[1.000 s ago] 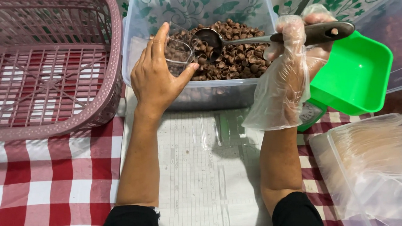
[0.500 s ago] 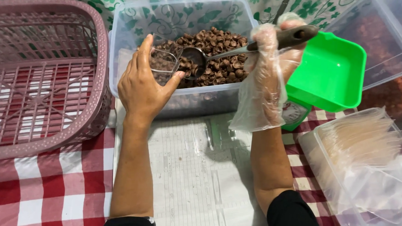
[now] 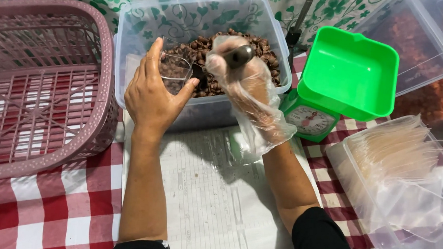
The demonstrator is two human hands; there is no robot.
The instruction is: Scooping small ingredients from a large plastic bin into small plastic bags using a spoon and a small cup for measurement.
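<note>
- Red-and-white checked cloth (image 3: 50, 216) covers the counter; a sheet of grey printed paper (image 3: 212, 200) lies on it under the forearms.
- Clear rectangular plastic tub (image 3: 151, 20) stands at the far edge of the paper, part-filled with small brown nut-like pieces (image 3: 270, 59).
- Left hand (image 3: 152, 98), bare, is clamped around a small clear plastic cup (image 3: 176, 69), held over the tub's near side. Cup tilted, some brown pieces inside.
- Right hand (image 3: 239, 72) wears a loose clear plastic glove and is closed on the dark handle of a metal scoop (image 3: 237, 55). Scoop bowl sits at the cup's mouth, mostly hidden by the hand.
- Hands are just beside each other above the tub.
- Pink slatted plastic basket (image 3: 36, 84) sits left of the tub.
- Green kitchen scale with square pan (image 3: 350, 70) stands right of the tub.
- Clear lidded box of thin clear bags (image 3: 401, 169) sits nearer, on the right.
</note>
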